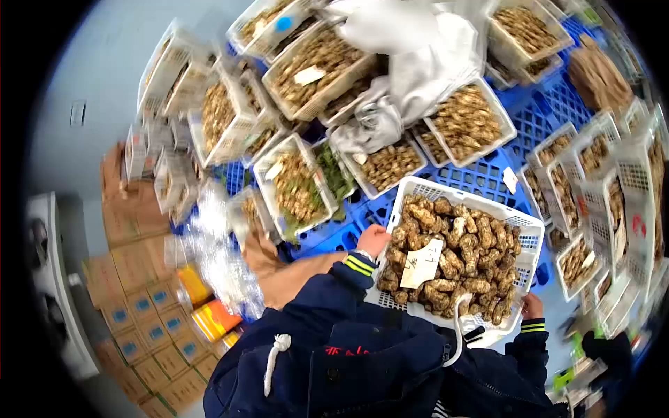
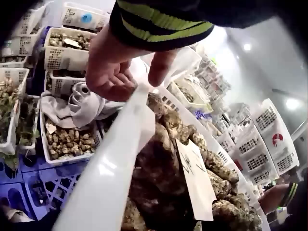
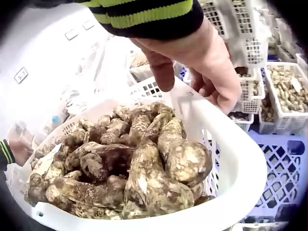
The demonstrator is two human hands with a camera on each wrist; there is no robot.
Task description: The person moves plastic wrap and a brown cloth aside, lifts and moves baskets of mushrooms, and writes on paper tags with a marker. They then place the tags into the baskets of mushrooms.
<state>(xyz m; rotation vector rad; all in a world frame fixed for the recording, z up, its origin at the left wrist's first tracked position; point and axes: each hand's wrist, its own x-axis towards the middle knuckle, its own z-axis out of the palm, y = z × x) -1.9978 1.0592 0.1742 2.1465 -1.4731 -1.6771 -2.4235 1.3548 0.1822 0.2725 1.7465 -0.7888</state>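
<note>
Together, both hands (image 1: 374,240) gripping white basket (image 1: 528,261), mushrooms (image 1: 468,244) inside

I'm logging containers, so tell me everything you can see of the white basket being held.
The white basket looks like glossy plastic: roughly rectangular, rounded corners, smooth rim, perforated walls. It is open-topped and filled with knobbly brown pieces, a handwritten card lying on them. The left hand and right hand grip its rim at opposite sides. A white cord overlaps its near edge. Its underside is hidden.

Blue lattice pallets (image 1: 492,182) | on them: white perforated crates (image 1: 499,144), some stacked
</note>
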